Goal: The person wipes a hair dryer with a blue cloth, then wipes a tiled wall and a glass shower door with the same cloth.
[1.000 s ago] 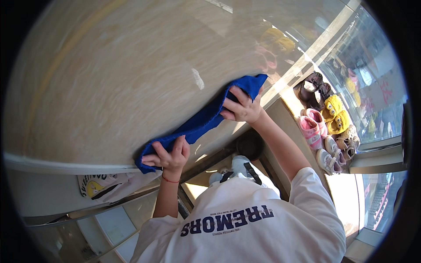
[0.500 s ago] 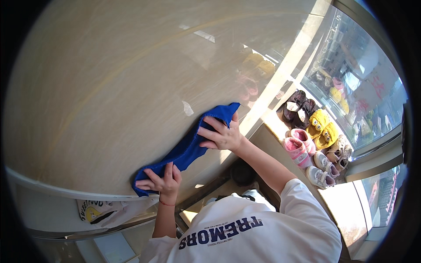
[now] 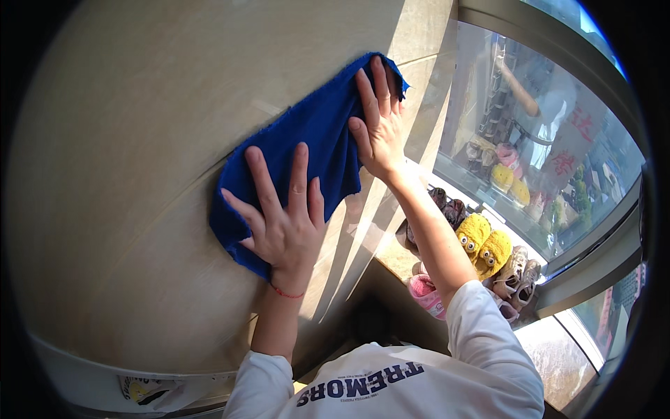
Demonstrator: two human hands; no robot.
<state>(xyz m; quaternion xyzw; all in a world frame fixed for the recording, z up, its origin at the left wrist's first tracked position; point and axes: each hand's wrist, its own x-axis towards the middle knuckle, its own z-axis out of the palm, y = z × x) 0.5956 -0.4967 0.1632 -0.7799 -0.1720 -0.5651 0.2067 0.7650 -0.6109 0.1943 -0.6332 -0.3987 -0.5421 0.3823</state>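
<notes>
A blue cloth (image 3: 321,119) lies spread against the beige tiled wall (image 3: 139,140). My left hand (image 3: 280,230) presses on its lower left part with the fingers fanned wide; one edge of the cloth folds over near that hand's outer side. Higher up and to the right, my right hand (image 3: 385,143) rests flat on the cloth's upper corner. Its fingers are stretched out, and the cloth's tip curls beside the fingertips. Neither hand is closed around the cloth.
On a ledge to the right stand yellow fuzzy slippers (image 3: 485,244), pink slippers (image 3: 427,295), dark shoes (image 3: 450,209) and light sneakers (image 3: 516,276). Behind them is a window (image 3: 537,133) with reflections. A printed bag (image 3: 146,389) shows at the lower left.
Both hands have moved up the wall with the cloth. The cloth, bunched in a narrow strip before, is now spread wider. The view has shifted, and my right arm covers part of the shoes.
</notes>
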